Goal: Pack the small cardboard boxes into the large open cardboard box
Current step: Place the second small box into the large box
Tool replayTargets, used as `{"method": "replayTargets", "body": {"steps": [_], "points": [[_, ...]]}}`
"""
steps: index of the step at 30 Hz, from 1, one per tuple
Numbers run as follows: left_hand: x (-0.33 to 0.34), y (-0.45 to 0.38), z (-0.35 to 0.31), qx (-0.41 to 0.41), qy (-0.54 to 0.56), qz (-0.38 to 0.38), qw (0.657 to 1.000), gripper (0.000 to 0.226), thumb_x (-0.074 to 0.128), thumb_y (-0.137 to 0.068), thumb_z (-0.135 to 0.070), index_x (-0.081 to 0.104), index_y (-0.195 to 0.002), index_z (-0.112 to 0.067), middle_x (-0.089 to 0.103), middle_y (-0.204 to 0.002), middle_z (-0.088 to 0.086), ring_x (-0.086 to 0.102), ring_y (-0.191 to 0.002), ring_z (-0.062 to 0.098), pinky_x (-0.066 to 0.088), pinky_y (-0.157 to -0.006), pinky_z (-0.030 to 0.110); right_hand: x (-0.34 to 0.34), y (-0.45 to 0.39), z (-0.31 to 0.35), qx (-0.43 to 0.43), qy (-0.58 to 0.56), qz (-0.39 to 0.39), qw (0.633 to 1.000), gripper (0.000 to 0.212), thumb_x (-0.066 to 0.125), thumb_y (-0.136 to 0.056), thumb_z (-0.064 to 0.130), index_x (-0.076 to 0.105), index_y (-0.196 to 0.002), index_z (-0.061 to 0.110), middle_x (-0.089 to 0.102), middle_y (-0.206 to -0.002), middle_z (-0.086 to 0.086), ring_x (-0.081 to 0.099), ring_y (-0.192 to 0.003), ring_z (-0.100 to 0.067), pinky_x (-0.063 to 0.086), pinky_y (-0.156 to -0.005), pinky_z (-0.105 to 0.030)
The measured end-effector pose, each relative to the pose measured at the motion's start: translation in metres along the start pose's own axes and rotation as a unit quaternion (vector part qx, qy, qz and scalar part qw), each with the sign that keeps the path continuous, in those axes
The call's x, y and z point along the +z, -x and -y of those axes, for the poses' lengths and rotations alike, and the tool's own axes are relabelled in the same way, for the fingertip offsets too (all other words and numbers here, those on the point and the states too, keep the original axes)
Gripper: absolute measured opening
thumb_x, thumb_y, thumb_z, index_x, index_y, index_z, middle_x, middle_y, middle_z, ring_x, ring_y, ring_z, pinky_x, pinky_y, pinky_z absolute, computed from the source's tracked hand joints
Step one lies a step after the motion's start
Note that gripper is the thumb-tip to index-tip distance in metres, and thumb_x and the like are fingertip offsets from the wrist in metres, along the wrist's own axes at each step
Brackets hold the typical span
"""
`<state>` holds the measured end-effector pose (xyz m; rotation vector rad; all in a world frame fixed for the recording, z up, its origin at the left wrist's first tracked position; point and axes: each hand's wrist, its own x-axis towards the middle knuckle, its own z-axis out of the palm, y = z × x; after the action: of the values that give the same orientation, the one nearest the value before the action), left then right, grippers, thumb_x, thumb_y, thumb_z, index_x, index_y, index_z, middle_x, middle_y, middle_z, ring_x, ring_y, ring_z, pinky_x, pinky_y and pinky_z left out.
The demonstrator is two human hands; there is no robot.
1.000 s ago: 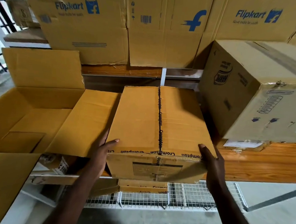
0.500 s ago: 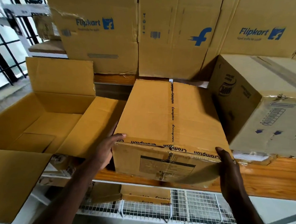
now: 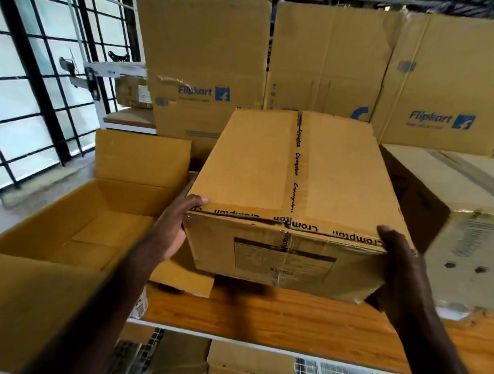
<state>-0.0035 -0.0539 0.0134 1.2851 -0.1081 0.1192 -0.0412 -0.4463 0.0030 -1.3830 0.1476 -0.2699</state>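
Clamping taped box [image 3: 283,174] — left hand [image 3: 172,228], right hand [image 3: 396,260], thumbs hooked over top edge.

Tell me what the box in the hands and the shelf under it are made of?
Crompton-taped box: brown cardboard, matte, by its creased edges and folded flaps; shiny clear tape printed "Crompton" seals the seams. Both hands, left hand and right hand, hold it. Shelf: looks like wood or wood-look laminate, with orange-brown grain streaks and slight sheen.

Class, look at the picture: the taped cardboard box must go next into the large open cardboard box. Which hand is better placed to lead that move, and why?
The left hand. It grips the brown taped cardboard box on the side nearest the large open cardboard box, which lies to the left. The right hand grips the far side and would likely follow.
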Motion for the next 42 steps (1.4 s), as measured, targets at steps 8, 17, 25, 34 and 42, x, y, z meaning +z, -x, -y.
{"method": "replayTargets", "body": {"steps": [8, 17, 25, 34, 42], "points": [[-0.133, 0.043, -0.083, 0.017, -0.027, -0.043, 0.999, 0.016, 0.064, -0.1, -0.021, 0.079, -0.106, -0.021, 0.078, -0.099, 0.002, 0.073, -0.093, 0.016, 0.055, -0.084, 0.035, 0.137, 0.074, 0.009, -0.016, -0.034, 0.045, 0.998, 0.043, 0.065, -0.095, 0.063, 0.069, -0.131, 0.039, 0.081, -0.119, -0.003, 0.072, -0.118, -0.04, 0.053, -0.1, -0.074], [-0.306, 0.086, -0.14, 0.022, -0.038, -0.086, 0.995, 0.039, 0.048, -0.106, -0.01, 0.077, -0.083, -0.023, 0.073, -0.073, -0.009, 0.07, -0.068, 0.007, 0.056, -0.067, 0.022, 0.308, 0.145, -0.031, -0.029, -0.028, 0.087, 0.995, 0.043, 0.062, -0.101, 0.054, 0.06, -0.142, 0.04, 0.078, -0.125, 0.002, 0.066, -0.125, -0.029, 0.046, -0.113, -0.062], [-0.407, 0.088, -0.17, 0.011, -0.027, -0.081, 0.996, 0.021, 0.048, -0.108, -0.017, 0.061, -0.092, -0.021, 0.069, -0.071, -0.006, 0.067, -0.068, 0.01, 0.055, -0.07, 0.027, 0.407, 0.165, -0.048, -0.005, -0.028, 0.085, 0.996, 0.028, 0.064, -0.101, 0.05, 0.067, -0.127, 0.039, 0.08, -0.122, 0.001, 0.066, -0.125, -0.029, 0.041, -0.118, -0.064], [-0.477, 0.042, -0.189, 0.001, -0.017, -0.094, 0.995, 0.024, 0.077, -0.082, -0.032, 0.064, -0.098, -0.02, 0.064, -0.091, 0.003, 0.064, -0.085, 0.018, 0.051, -0.083, 0.036, 0.488, 0.138, -0.069, -0.001, -0.039, 0.093, 0.995, 0.029, 0.063, -0.103, 0.047, 0.068, -0.129, 0.034, 0.08, -0.123, -0.003, 0.068, -0.125, -0.031, 0.041, -0.118, -0.065], [-0.528, -0.003, -0.167, -0.039, 0.002, -0.11, 0.993, 0.008, 0.066, -0.098, -0.025, 0.069, -0.094, -0.019, 0.071, -0.087, 0.0, 0.069, -0.086, 0.017, 0.053, -0.088, 0.037, 0.528, 0.121, -0.081, 0.017, -0.028, 0.067, 0.997, 0.034, 0.061, -0.104, 0.042, 0.067, -0.133, 0.025, 0.081, -0.118, -0.006, 0.073, -0.117, -0.029, 0.053, -0.104, -0.051]]}}
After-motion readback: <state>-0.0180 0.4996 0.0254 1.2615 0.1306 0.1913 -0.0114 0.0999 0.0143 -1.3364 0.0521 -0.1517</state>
